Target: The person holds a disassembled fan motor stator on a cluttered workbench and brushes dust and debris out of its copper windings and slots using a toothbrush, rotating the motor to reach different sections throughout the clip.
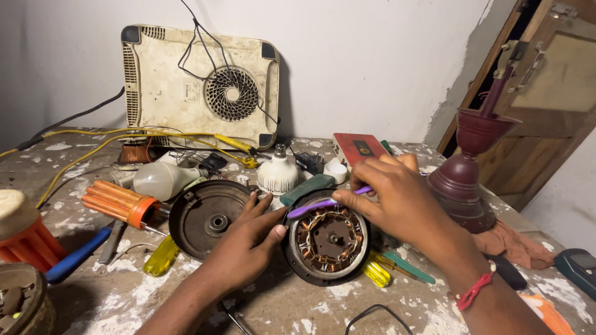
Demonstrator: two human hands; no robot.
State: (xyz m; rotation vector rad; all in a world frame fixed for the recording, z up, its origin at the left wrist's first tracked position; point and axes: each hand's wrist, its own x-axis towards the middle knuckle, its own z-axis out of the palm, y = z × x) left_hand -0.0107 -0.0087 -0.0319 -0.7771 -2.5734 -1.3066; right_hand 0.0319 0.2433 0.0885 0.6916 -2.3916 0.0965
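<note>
A round fan motor (328,239) with copper windings lies face up on the paint-spattered workbench (99,291). My left hand (251,232) rests against its left rim, steadying it. Just right of the motor's top, my right hand (394,195) grips a purple toothbrush (323,203) laid across the upper windings. A red thread band circles my right wrist. Left of the motor lies its dark round cover plate (208,217).
An upturned cream induction cooker (198,84) leans on the wall. Around lie LED bulbs (277,174), an orange-handled tool (121,203), yellow screwdrivers (160,255), a green-handled tool (307,188), a maroon fan canopy (462,180), a red box (357,147), yellow wires and rags.
</note>
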